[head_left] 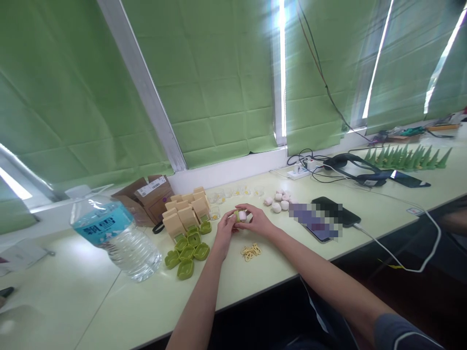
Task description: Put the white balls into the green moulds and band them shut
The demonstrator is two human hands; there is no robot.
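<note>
My left hand [226, 227] is closed on a small green piece [236, 216], like the green dishes beside it. My right hand [258, 221] grips a small pinkish-white rounded piece [242, 216], pressed against the green one. Fingers partly hide both pieces. Just below my hands lies a little heap of pale yellow loops [251, 252]. Left of them sit several shallow green dishes [187, 252], some shaped like flowers. Behind and to the right is a cluster of pinkish-white rounded pieces [276, 207]. Small clear cups with yellow bits [245, 190] line the back.
Upright beige pieces [183, 218] stand behind the dishes, near a cardboard box [155, 199]. A large water bottle [118, 236] is at left. Two phones [337, 212], a white cable [397, 262], headphones [352, 167] and green cones [410, 158] lie to the right.
</note>
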